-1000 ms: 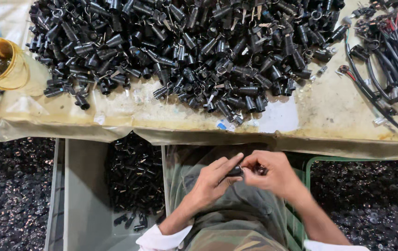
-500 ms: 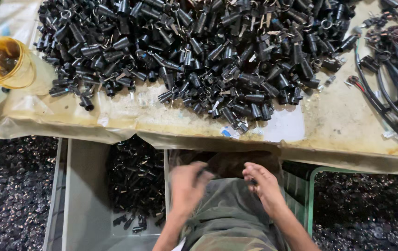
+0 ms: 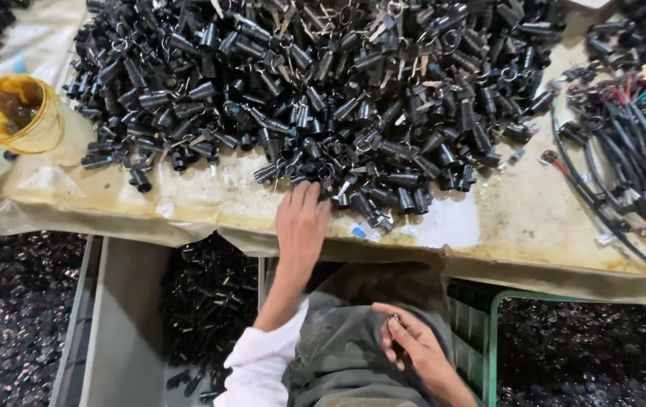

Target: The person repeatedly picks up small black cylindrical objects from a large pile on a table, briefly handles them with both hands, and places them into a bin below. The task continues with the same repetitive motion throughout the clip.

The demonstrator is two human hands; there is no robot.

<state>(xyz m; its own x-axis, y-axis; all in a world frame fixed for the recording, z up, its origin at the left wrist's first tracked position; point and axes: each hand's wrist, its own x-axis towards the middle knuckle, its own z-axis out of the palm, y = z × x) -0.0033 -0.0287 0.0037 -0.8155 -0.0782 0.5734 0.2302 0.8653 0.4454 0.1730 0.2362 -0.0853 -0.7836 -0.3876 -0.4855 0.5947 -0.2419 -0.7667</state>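
Pile of connector parts (image 3: 315,98): black plastic, semi-glossy, smooth barrels; thin bright metal tabs poking out among them.
Table covering (image 3: 534,218): yellowed plastic sheet, slick and stained, wrinkled along the near edge below the pile.
Cup (image 3: 18,113): left of the pile, yellow translucent plastic, smeared inside with brown paste.
Cable bundle (image 3: 624,151): right of the pile, black rubbery sheathing, matt, with a few red and green wires.
Left hand (image 3: 302,218): bare skin, fingertips at the pile's near edge; white cloth cuff.
Right hand (image 3: 413,347): bare skin, resting on matt olive cloth; small shiny metal piece between the fingers.
Bin (image 3: 123,301): under the table, grey matt plastic wall.
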